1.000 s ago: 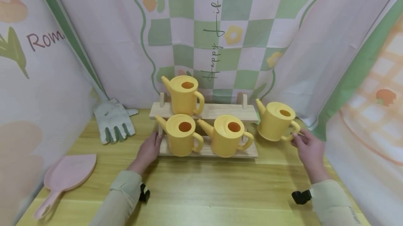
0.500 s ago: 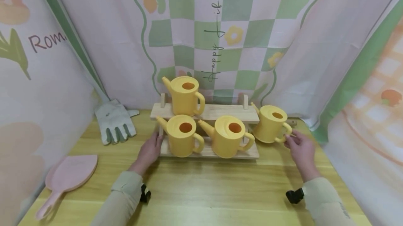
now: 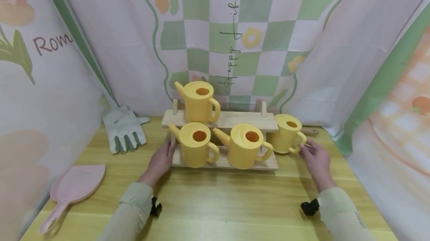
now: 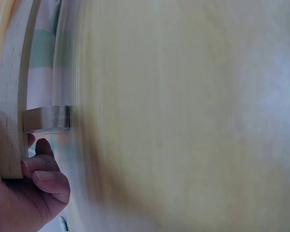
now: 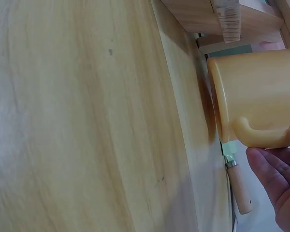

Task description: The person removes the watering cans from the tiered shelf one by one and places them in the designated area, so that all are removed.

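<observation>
A two-tier wooden shelf (image 3: 235,119) stands on the table. My left hand (image 3: 160,160) grips the left end of its lower board (image 4: 13,96), fingers curled under the wood in the left wrist view. My right hand (image 3: 315,157) pinches the handle of a yellow watering can (image 3: 284,136) at the shelf's right end; the shelf hides its spout. The can is upright, its base close over the table. Another yellow watering can (image 3: 198,107) stands on the upper board at left. Two more, a left watering can (image 3: 194,153) and a right watering can (image 3: 242,155), stand on the lower board.
A grey work glove (image 3: 124,129) lies at the back left. Nearer on the left is a pink dustpan (image 3: 75,183). Behind the held can lies a tool with a wooden handle (image 5: 239,189). Printed curtains (image 3: 252,47) enclose the table (image 3: 228,203) at back and sides.
The right hand has carried its watering can left and slightly down, from beside the shelf to partly behind its right end. The left hand keeps its hold on the shelf.
</observation>
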Demonstrator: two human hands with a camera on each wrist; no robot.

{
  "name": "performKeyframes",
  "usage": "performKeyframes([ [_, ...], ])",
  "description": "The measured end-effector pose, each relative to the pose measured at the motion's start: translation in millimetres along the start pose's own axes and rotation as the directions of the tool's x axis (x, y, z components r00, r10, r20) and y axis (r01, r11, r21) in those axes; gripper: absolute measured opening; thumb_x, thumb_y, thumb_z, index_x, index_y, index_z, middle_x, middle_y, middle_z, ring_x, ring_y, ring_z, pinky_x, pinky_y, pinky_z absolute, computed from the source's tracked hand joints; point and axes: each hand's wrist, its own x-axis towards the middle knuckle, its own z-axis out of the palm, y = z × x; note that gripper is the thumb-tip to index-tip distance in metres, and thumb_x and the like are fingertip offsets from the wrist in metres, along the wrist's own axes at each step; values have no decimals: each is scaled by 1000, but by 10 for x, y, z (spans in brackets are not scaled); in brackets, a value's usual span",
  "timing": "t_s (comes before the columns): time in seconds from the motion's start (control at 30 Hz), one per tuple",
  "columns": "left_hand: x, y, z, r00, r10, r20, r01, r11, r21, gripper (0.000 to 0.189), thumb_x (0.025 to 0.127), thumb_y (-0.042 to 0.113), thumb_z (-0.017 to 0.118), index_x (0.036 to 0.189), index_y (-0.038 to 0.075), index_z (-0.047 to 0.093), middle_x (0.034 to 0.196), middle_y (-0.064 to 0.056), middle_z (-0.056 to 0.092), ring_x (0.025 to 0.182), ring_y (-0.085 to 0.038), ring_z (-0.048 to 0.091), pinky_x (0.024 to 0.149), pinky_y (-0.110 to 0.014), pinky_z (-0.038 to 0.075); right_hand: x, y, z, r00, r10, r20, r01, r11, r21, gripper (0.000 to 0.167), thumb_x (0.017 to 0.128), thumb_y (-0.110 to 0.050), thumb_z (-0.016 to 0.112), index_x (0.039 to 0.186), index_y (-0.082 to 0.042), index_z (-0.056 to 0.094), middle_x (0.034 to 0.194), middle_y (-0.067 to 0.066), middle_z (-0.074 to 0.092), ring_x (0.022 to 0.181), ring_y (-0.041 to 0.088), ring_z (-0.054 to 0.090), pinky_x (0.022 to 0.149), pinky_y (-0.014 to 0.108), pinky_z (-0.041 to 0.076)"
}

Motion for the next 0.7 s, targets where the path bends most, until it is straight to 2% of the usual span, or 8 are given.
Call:
performKeyframes([
  [0.17,0,11,-4,1000,-1,7,1,1000,-6,48,107,39,29,139,5,42,134,-25,53,121,-43,52,100,-58,40,6,-13,44,1000,-9,-3,9,1000,16,43,100,-10,54,138,8,45,124,33,56,85,5,68,76,23,55],
  [0.33,-1,10,-4,1000,-5,7,5,1000,-3,48,107,41,29,138,7,43,132,-24,55,119,-41,54,98,-57,43,9,-34,67,1000,10,5,-9,1000,-14,43,101,-10,53,138,7,44,125,32,56,100,29,68,79,25,55],
  [0.4,-3,6,-1,1000,-2,0,2,1000,2,47,107,40,29,136,7,44,129,-23,57,117,-41,55,96,-57,44,9,-40,70,1000,16,11,-16,1000,-24,43,101,-10,53,139,7,44,126,32,56,103,32,67,79,25,55],
  [0.6,-14,-2,9,999,36,-31,-35,999,18,43,107,38,31,131,6,47,123,-23,60,112,-40,58,93,-55,46,5,-26,69,999,35,5,-34,999,-26,42,101,-12,54,138,7,46,126,32,56,90,12,69,76,22,55],
  [0.7,-24,3,6,998,47,-34,-47,999,14,43,107,37,32,131,5,47,124,-24,60,113,-41,57,93,-56,46,0,-9,71,999,37,3,-37,999,-31,42,101,-16,55,136,6,48,126,31,57,90,11,69,76,22,55],
])
